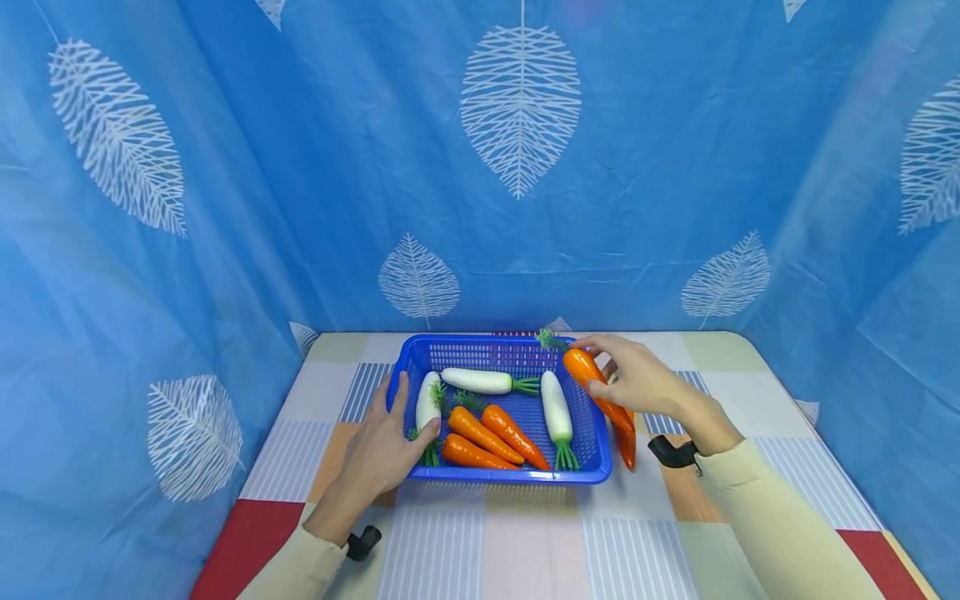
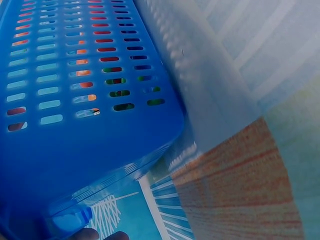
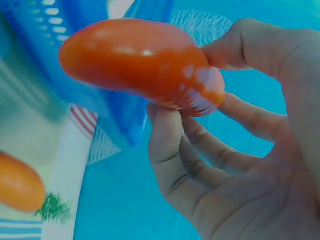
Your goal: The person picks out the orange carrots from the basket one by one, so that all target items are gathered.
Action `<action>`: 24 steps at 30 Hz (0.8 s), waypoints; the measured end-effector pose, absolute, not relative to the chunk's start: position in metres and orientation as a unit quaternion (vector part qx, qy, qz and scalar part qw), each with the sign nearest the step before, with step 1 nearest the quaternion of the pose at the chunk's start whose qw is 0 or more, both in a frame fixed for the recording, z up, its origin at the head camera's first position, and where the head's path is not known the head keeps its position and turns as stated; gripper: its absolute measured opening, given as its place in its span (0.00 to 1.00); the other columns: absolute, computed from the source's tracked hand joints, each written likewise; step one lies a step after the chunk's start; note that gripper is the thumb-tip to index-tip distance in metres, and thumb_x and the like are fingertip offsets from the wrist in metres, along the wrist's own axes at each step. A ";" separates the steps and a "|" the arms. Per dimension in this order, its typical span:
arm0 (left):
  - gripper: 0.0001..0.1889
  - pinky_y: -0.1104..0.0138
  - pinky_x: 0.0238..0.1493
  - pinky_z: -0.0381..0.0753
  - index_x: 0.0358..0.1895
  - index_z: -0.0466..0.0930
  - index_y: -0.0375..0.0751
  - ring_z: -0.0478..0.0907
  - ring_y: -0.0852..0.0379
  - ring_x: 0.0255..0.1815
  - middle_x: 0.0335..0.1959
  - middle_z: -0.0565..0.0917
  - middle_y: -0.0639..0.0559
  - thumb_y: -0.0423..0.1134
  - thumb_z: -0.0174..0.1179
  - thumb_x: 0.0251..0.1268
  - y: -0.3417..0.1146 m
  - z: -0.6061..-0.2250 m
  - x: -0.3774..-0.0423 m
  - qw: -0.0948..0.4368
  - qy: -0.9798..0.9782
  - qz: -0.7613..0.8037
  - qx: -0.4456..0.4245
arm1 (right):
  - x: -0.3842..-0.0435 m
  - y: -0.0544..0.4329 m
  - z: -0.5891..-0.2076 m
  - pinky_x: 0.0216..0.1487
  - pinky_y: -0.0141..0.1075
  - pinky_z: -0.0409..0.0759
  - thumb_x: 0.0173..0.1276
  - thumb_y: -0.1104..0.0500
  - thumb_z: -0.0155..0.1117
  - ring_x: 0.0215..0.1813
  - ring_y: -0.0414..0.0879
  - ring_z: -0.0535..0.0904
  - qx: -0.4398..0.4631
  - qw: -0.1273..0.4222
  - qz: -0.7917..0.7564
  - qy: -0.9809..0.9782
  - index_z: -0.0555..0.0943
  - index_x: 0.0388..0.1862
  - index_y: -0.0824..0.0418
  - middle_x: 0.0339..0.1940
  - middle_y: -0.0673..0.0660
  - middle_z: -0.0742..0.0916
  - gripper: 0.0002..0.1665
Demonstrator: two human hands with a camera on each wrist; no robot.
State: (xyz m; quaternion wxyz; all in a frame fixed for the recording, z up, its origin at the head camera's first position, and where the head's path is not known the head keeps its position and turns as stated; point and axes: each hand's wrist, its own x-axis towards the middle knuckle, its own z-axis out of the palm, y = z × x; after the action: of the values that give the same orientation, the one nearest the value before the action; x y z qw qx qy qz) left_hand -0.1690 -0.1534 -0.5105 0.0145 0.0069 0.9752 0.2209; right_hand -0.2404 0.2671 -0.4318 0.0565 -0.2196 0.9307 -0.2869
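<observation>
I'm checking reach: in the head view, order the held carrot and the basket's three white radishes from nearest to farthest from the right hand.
1. Held carrot, in the right hand.
2. Right radish, inside the basket, right side.
3. Back radish, along the basket's far side.
4. Left radish, at the basket's left end.

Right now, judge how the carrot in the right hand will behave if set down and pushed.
The carrot will probably roll in a curve, since its body is rounded and narrows toward one end. Its glossy skin suggests it could be slippery. It looks fairly stiff, with no dent visible where the right hand pinches it.
</observation>
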 end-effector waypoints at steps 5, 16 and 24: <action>0.56 0.25 0.75 0.84 0.99 0.42 0.45 0.67 0.19 0.90 0.99 0.47 0.30 0.69 0.61 0.85 -0.154 -0.511 -0.168 0.015 0.975 0.221 0.005 | -0.239 0.281 -0.437 0.49 0.46 0.98 0.79 0.61 0.78 0.53 0.52 0.92 -0.209 0.049 -0.293 0.932 0.78 0.86 0.59 0.72 0.69 0.89 0.39; 0.56 0.25 0.72 0.86 0.99 0.42 0.46 0.68 0.19 0.90 0.99 0.49 0.30 0.70 0.60 0.86 -0.153 -0.512 -0.170 0.008 0.976 0.217 0.012 | -0.235 0.315 -0.445 0.44 0.44 0.98 0.78 0.60 0.78 0.52 0.57 0.92 -0.172 0.035 -0.284 0.943 0.78 0.84 0.59 0.71 0.73 0.89 0.38; 0.56 0.23 0.74 0.83 0.99 0.42 0.46 0.67 0.18 0.90 1.00 0.47 0.31 0.70 0.60 0.86 -0.153 -0.511 -0.170 0.013 0.975 0.221 0.010 | -0.229 0.334 -0.455 0.44 0.42 0.98 0.79 0.61 0.78 0.53 0.58 0.90 -0.149 0.045 -0.291 0.944 0.77 0.83 0.62 0.71 0.76 0.87 0.37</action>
State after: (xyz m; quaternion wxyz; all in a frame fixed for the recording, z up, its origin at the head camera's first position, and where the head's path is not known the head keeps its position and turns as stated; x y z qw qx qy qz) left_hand -0.1704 -0.1530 -0.5113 0.0133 0.0099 0.9751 0.2210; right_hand -0.2291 0.3345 -0.4554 0.0453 -0.1493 0.9441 -0.2906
